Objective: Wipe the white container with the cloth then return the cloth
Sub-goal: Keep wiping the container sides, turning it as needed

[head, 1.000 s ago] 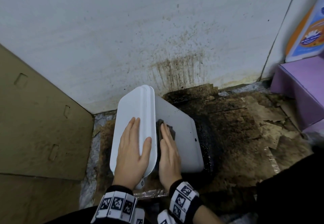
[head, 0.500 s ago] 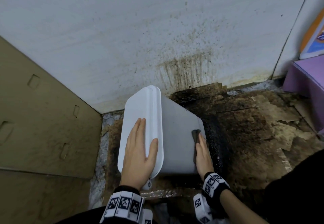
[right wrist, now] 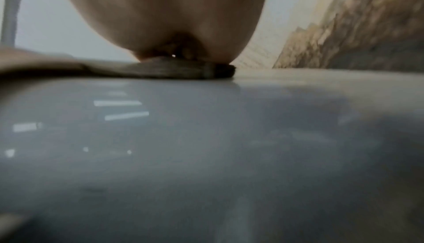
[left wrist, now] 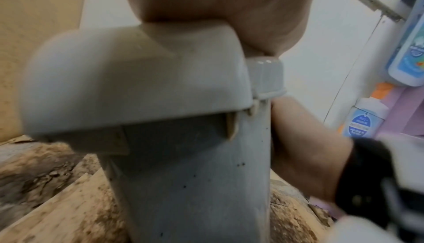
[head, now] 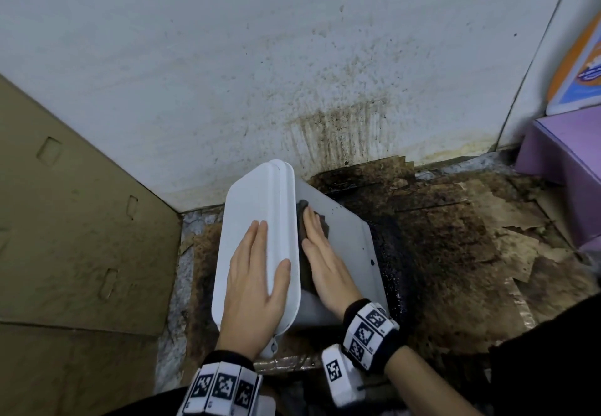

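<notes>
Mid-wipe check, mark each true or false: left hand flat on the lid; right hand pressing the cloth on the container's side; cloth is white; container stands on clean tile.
1. The left hand lies flat on the lid. True.
2. The right hand presses the cloth on the white container. True.
3. The cloth is white. False: it is dark.
4. The container stands on clean tile. False: on stained cardboard.

We see even, soft light in the head view, edges bowed; both wrist views are blurred and dim, with streaked glare on the container (right wrist: 206, 156)
</notes>
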